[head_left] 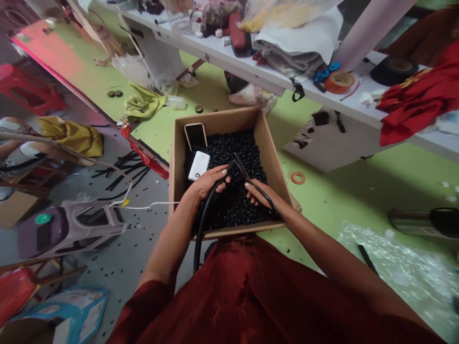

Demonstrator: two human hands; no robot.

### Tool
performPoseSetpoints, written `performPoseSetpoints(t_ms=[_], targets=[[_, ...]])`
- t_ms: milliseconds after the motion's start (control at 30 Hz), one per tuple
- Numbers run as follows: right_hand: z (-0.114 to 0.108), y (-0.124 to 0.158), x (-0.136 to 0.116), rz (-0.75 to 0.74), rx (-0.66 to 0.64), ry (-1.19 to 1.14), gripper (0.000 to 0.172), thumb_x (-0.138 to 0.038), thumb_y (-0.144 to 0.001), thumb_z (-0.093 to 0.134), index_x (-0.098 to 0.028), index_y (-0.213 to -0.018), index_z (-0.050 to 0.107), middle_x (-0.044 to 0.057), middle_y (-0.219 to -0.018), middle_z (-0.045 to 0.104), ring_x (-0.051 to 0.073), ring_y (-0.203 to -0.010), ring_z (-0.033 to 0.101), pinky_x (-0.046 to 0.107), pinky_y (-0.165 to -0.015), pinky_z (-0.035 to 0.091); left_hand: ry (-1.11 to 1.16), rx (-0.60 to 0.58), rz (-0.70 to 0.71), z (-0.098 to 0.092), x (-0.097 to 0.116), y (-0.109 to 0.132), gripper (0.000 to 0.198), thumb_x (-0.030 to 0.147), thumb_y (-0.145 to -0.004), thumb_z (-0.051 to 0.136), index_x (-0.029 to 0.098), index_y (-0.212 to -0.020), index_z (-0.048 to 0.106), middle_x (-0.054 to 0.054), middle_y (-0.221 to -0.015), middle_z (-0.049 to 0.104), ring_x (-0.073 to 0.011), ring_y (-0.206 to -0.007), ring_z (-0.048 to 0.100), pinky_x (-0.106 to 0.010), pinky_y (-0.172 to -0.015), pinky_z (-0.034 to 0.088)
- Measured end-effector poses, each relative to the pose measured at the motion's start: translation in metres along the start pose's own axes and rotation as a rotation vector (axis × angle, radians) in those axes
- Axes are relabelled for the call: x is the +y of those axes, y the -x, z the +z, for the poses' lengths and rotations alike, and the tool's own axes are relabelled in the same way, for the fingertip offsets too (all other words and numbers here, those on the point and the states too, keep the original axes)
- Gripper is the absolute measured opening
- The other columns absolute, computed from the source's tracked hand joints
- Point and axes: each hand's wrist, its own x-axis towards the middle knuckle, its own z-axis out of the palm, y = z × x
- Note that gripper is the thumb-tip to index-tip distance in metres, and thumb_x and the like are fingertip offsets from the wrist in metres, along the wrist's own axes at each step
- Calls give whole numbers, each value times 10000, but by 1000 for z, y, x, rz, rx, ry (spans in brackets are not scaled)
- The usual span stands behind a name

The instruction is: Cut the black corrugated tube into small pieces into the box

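My left hand (pixel 210 182) is closed around a black corrugated tube (pixel 202 224) near its upper end. From there the tube curves down over the box's near edge toward my lap. In my right hand (pixel 263 193) is a pair of black-handled scissors (pixel 242 168), their blades pointing up and left beside the tube's end. Whether the blades touch the tube I cannot tell. Both hands are over a cardboard box (pixel 274 157) filled with short black tube pieces (pixel 233 210). A white power bank (pixel 199 166) and a phone (pixel 196 136) in a pale case lie at the box's left side.
A white cable (pixel 154 205) runs leftward from the box past a purple-grey stool (pixel 71 228). Behind stands a cluttered white shelf (pixel 215 49). An orange tape roll (pixel 298 177) and clear plastic wrap (pixel 401 272) lie at the right. Another person's arm (pixel 12 143) shows at far left.
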Motion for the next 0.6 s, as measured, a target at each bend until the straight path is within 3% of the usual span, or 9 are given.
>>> performPoseSetpoints(t_ms=[100, 233, 400, 600], targets=[[-1, 1, 0, 8, 5, -42, 296, -479, -933, 401, -209, -974, 517, 9, -748, 626, 95, -551, 586, 189, -498, 497, 9, 44, 18, -3, -1, -2, 409, 303, -777, 660, 148, -1132, 529, 19, -673, 547, -20, -398, 351, -157, -356, 199], [-2, 0, 2, 8, -8, -20, 325, -493, -928, 413, -204, -1008, 540, 19, -768, 631, 98, -570, 595, 193, -513, 501, -79, 110, 50, -8, -3, -7, 245, 330, -804, 615, 117, -913, 556, 0, -681, 547, -14, -400, 348, -157, -349, 204], [-1, -4, 7, -10, -23, 28, 343, -498, -910, 449, -209, -1059, 557, 30, -826, 649, 120, -626, 614, 224, -557, 507, -280, 190, 123, -6, -11, -12, 230, 344, -840, 566, 134, -932, 579, 18, -664, 533, -16, -399, 354, -162, -354, 224], [1, -4, 9, -68, -28, 58, 365, -499, -904, 456, -203, -1098, 547, 27, -859, 657, 141, -682, 625, 265, -663, 508, -366, 151, 151, -5, -17, -14, 244, 383, -828, 566, 149, -893, 590, 18, -683, 540, -24, -421, 364, -176, -367, 244]])
